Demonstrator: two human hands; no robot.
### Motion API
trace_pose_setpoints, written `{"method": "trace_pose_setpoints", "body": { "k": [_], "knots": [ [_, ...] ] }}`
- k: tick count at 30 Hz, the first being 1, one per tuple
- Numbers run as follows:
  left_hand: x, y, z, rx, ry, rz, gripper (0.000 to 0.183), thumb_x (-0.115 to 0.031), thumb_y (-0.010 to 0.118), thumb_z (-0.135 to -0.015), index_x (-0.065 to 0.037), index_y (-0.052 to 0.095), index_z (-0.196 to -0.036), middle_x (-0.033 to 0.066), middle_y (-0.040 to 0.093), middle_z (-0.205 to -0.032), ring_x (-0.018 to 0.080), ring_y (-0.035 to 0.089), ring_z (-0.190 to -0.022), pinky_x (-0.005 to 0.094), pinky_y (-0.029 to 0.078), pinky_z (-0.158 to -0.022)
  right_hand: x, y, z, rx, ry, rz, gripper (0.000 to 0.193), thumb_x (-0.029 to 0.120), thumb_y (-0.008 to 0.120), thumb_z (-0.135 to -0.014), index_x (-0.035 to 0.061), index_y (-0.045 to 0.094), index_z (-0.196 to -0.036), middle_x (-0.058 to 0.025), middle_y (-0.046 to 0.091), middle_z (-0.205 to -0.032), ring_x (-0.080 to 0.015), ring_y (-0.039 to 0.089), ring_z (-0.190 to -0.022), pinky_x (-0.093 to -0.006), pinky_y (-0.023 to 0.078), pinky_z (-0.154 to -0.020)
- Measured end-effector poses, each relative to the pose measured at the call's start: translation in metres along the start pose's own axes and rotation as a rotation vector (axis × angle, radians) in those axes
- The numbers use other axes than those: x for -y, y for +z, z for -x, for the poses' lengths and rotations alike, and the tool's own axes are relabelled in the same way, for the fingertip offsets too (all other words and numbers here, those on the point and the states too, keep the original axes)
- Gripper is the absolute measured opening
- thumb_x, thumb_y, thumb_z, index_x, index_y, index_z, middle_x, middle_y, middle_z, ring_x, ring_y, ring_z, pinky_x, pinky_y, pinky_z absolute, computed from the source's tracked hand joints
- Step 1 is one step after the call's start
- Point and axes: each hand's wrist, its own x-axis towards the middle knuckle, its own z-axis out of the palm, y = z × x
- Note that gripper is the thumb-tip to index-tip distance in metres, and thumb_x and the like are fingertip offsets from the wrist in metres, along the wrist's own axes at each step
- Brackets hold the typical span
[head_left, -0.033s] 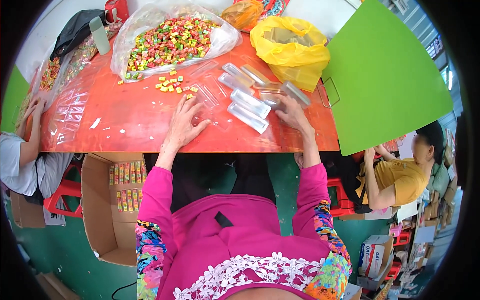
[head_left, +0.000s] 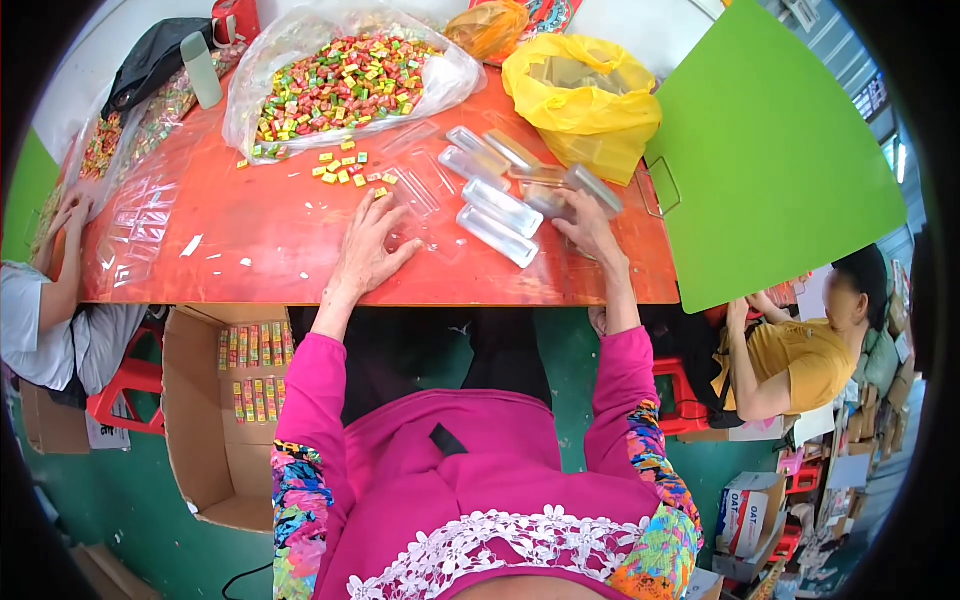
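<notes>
My left hand point(head_left: 370, 245) lies on the red table point(head_left: 270, 215) with its fingers spread and nothing in them. Just beyond its fingertips are several small yellow and green wrapped sweets point(head_left: 343, 178). Off to the right, my right hand point(head_left: 592, 232) rests at the edge of a loose group of clear plastic cases point(head_left: 500, 205). Its fingers are apart and its fingertips reach the nearest cases; whether they press on one is hard to see. Thin clear plastic pieces point(head_left: 418, 190) lie flat between the two hands.
A large clear bag point(head_left: 455, 75) of wrapped sweets stands behind, beside a yellow plastic bag point(head_left: 625, 115). A green board point(head_left: 790, 150) rises at the right. Below the table edge, a cardboard box point(head_left: 190, 400) holds rows of filled packs. Co-workers sit at both sides.
</notes>
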Motion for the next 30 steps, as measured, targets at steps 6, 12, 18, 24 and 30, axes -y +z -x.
{"method": "trace_pose_setpoints", "body": {
  "k": [6, 12, 18, 24, 30],
  "knots": [
    [0.004, 0.003, 0.002, -0.003, 0.000, -0.001, 0.057, -0.039, 0.073, -0.084, -0.009, 0.059, -0.130, 0.0157, 0.046, -0.144, 0.0381, 0.030, -0.142, 0.0483, 0.032, -0.114, 0.001, 0.004, -0.022, -0.071, 0.313, -0.236, 0.048, 0.023, 0.079, -0.079, 0.0038, 0.061, -0.120, -0.0126, 0.061, -0.096, -0.0256, 0.059, -0.086, -0.0348, 0.049, -0.077],
    [0.004, 0.004, 0.000, -0.040, -0.004, 0.010, 0.056, -0.036, 0.075, -0.083, -0.009, 0.059, -0.129, 0.0163, 0.048, -0.143, 0.0392, 0.031, -0.142, 0.0486, 0.033, -0.112, 0.009, 0.020, -0.034, -0.224, 0.189, -0.089, 0.045, 0.022, 0.077, -0.081, 0.0041, 0.062, -0.119, -0.0171, 0.064, -0.104, -0.0317, 0.062, -0.098, -0.0392, 0.050, -0.083],
    [0.007, 0.005, 0.003, -0.071, 0.000, 0.015, 0.055, -0.035, 0.075, -0.083, -0.009, 0.060, -0.129, 0.0165, 0.048, -0.143, 0.0394, 0.031, -0.141, 0.0488, 0.034, -0.112, 0.071, 0.022, -0.022, 0.032, 0.130, -0.372, 0.046, 0.019, 0.073, -0.085, 0.0020, 0.060, -0.125, -0.0170, 0.064, -0.116, -0.0262, 0.061, -0.109, -0.0343, 0.048, -0.092],
    [0.003, 0.005, 0.001, -0.044, -0.020, 0.071, 0.053, -0.036, 0.073, -0.083, -0.010, 0.059, -0.126, 0.0172, 0.047, -0.143, 0.0410, 0.030, -0.141, 0.0496, 0.032, -0.113, 0.046, 0.012, -0.012, -0.005, 0.226, -0.318, 0.042, 0.022, 0.073, -0.085, 0.0030, 0.062, -0.122, -0.0156, 0.064, -0.111, -0.0258, 0.062, -0.099, -0.0350, 0.049, -0.087],
    [0.003, 0.004, 0.000, -0.088, 0.002, 0.027, 0.051, -0.032, 0.075, -0.082, -0.007, 0.061, -0.125, 0.0176, 0.050, -0.140, 0.0395, 0.034, -0.139, 0.0480, 0.036, -0.111, 0.061, 0.003, -0.001, -0.265, 0.133, -0.016, 0.037, 0.019, 0.075, -0.081, 0.0055, 0.065, -0.114, -0.0151, 0.063, -0.099, -0.0329, 0.061, -0.092, -0.0406, 0.049, -0.079]
  ]
}}
